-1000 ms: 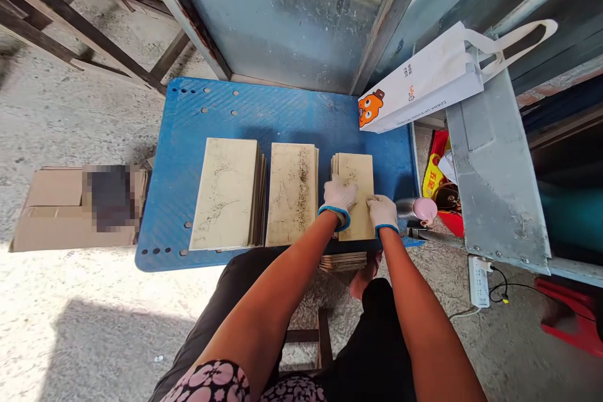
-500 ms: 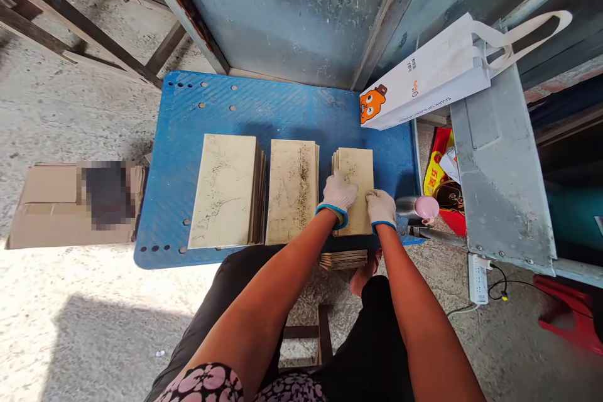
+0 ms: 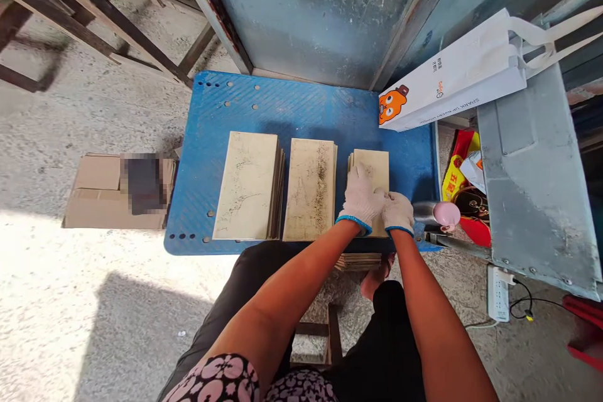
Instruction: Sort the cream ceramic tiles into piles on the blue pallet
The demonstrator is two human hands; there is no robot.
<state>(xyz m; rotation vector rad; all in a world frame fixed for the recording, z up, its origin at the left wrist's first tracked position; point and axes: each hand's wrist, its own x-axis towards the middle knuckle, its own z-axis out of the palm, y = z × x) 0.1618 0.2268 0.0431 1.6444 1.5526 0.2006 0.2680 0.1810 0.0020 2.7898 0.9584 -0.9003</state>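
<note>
Hands have closed together: your left hand (image 3: pixel 362 193) lies flat on the right stack (image 3: pixel 373 191), your right hand (image 3: pixel 398 211) now touching it, gripping nothing.

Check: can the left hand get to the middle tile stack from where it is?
Probably yes. The left hand rests on the right tile stack, directly beside the middle tile stack, with nothing between them.

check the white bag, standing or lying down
Lying on its side: the white bag rests flat across the blue board, handles trailing sideways.
</note>
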